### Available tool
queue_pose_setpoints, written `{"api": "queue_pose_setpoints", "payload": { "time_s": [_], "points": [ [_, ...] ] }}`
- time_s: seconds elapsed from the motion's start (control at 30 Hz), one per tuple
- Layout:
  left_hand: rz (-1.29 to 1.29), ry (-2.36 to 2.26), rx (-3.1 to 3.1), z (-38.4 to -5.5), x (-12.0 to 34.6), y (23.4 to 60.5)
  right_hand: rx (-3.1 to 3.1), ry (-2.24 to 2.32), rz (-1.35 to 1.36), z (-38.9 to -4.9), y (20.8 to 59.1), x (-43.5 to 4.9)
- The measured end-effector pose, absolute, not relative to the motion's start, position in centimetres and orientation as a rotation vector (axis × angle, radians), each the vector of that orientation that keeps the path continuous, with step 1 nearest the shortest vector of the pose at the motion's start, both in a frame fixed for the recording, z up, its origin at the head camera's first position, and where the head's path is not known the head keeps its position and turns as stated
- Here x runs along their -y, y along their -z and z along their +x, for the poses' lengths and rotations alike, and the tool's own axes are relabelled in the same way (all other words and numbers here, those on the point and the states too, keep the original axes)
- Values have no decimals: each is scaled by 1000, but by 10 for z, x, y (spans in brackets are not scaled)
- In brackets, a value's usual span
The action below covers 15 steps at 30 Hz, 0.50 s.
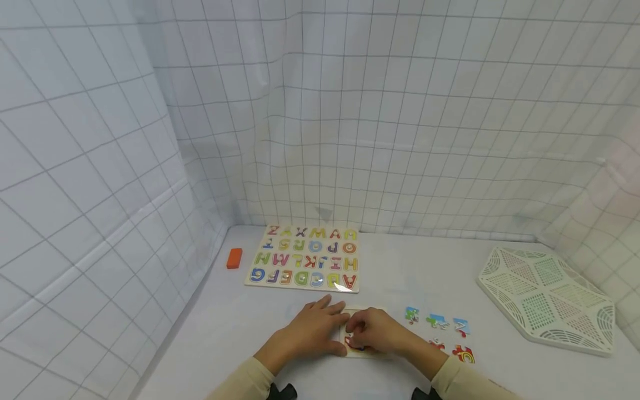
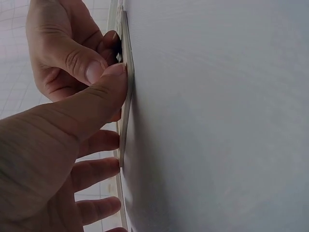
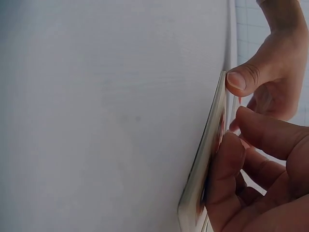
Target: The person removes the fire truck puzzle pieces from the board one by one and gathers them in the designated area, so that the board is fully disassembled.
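A small pale wooden puzzle board (image 1: 375, 355) lies flat on the table in the head view, with red and dark picture parts showing under the hands. My left hand (image 1: 316, 329) rests at its left side, fingers spread and fairly straight. In the left wrist view, the left thumb (image 2: 108, 87) touches the board's edge. Over the board is my right hand (image 1: 375, 331), its fingers curled and their tips down near its surface. A dark bit (image 2: 119, 47) shows beside the right fingertips; whether they pinch a piece is hidden. Loose jigsaw pieces (image 1: 438, 321) lie to the right.
Behind the hands lies a large alphabet board (image 1: 305, 261) filled with coloured letters. An orange block (image 1: 234, 258) sits to its left. On the right is a white lattice tray (image 1: 550, 303). White gridded cloth (image 1: 375, 111) walls in the back and sides.
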<state>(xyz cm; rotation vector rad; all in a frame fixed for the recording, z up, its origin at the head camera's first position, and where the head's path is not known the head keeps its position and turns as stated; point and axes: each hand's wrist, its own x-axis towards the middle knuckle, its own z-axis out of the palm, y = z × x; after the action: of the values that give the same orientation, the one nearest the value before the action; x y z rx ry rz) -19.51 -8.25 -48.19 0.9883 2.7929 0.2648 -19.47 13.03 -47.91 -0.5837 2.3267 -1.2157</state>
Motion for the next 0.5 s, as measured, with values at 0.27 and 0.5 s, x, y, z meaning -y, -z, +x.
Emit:
{"api": "queue_pose_setpoints", "payload": {
  "time_s": [0.27,0.5],
  "points": [
    [982,-255,-2800,-193,81,480,-2367,1158,-593,-195,483,-128],
    [968,-269,-2792,-193,81,480,-2297,1255,-542,-196,483,-130]
  ]
}}
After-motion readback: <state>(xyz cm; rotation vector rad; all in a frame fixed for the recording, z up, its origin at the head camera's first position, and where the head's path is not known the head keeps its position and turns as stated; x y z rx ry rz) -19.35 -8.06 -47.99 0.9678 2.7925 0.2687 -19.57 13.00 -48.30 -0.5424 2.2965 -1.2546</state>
